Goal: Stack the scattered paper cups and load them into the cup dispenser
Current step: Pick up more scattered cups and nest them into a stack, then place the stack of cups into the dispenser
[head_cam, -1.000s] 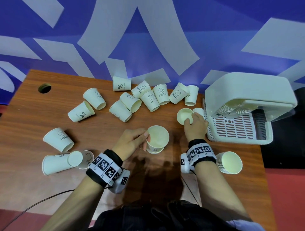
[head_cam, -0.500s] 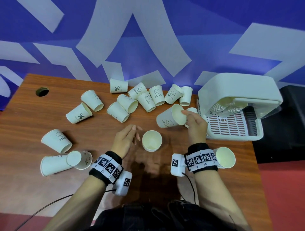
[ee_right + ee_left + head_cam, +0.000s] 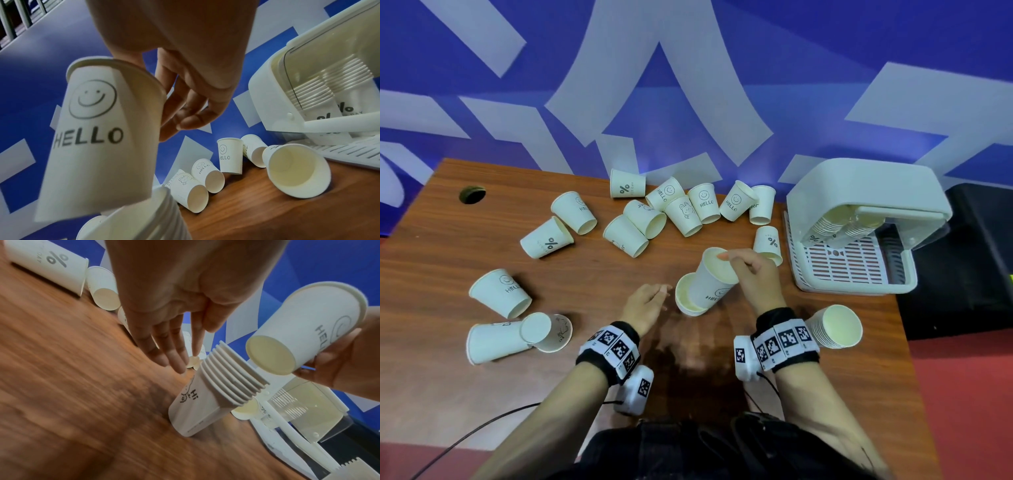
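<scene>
Blue wall (image 3: 688, 113) with pale angular shapes fills the upper half of the head view; below it lies a brown wood-grain worktop (image 3: 441, 260) with a round hole (image 3: 471, 194) at upper left. The worktop's near edge is cut off by the person's arms and dark clothing at the bottom of the frame. In the left wrist view the wood is smeared with blur.

Right hand (image 3: 755, 277), at centre right, pinches a "HELLO" cup (image 3: 714, 274) by its rim, thumb inside; the cup tilts, its base just over the mouth of a stack (image 3: 688, 298) standing at centre. How far the base is in the stack cannot be told. Left hand (image 3: 645, 305) has its grip loose, fingers (image 3: 164, 344) straight, just left of the stack and holding nothing; whether it touches the stack is unclear.

Loose cups (image 3: 626, 234) lie on their sides across the upper middle and left. A second stack (image 3: 835, 327) lies at right, partly hidden behind the right wristband. The dispenser (image 3: 866, 205) stands at upper right, with stacked cups dimly visible behind its clear cover.
</scene>
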Demonstrator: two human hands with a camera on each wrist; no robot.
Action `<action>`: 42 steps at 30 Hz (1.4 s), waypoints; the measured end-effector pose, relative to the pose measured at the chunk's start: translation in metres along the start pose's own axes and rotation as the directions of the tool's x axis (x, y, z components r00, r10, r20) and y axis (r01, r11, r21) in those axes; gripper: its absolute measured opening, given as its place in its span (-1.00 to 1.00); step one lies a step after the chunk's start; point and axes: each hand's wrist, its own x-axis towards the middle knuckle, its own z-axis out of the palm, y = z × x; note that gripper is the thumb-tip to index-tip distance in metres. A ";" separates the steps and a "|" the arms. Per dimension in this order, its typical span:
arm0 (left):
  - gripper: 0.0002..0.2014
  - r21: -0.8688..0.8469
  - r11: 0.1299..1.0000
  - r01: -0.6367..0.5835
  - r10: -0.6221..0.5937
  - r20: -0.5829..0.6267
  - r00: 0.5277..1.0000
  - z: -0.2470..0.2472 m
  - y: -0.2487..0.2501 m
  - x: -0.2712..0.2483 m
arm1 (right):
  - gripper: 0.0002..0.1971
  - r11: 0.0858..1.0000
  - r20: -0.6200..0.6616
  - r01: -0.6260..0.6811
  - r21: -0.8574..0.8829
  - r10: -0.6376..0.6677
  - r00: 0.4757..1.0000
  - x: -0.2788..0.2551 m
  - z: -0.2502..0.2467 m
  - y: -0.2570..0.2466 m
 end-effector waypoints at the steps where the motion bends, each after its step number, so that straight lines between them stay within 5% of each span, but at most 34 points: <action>1: -0.69 0.010 1.000 0.002 -0.002 0.008 1.000 0.000 0.001 -0.001 | -0.72 1.000 0.020 0.003 -0.021 -0.003 1.000 -0.001 0.001 0.000; 13: -0.67 0.029 0.999 0.036 -0.038 0.061 0.997 0.003 0.004 -0.011 | -0.79 0.990 0.116 -0.041 -0.132 0.057 0.992 -0.013 0.009 0.018; 19: -0.65 0.044 0.998 0.046 -0.049 0.073 0.996 0.009 0.003 -0.015 | -0.56 0.870 0.200 -0.274 -0.410 0.379 0.904 -0.016 0.015 0.039; 22: -0.64 0.048 0.998 0.049 -0.053 0.073 0.996 0.013 0.006 -0.018 | -0.59 0.855 0.228 -0.367 -0.365 0.464 0.856 -0.021 0.021 0.042; 37: -0.72 0.025 0.980 -0.195 0.192 0.091 0.977 0.045 0.075 -0.034 | -0.74 0.932 0.123 -0.349 -0.096 0.359 0.925 -0.031 -0.034 0.018; 42: -0.59 0.031 0.957 -0.287 0.281 0.134 0.950 0.063 0.095 -0.032 | -0.80 0.945 0.061 -0.323 -0.060 0.326 0.943 -0.035 -0.061 0.014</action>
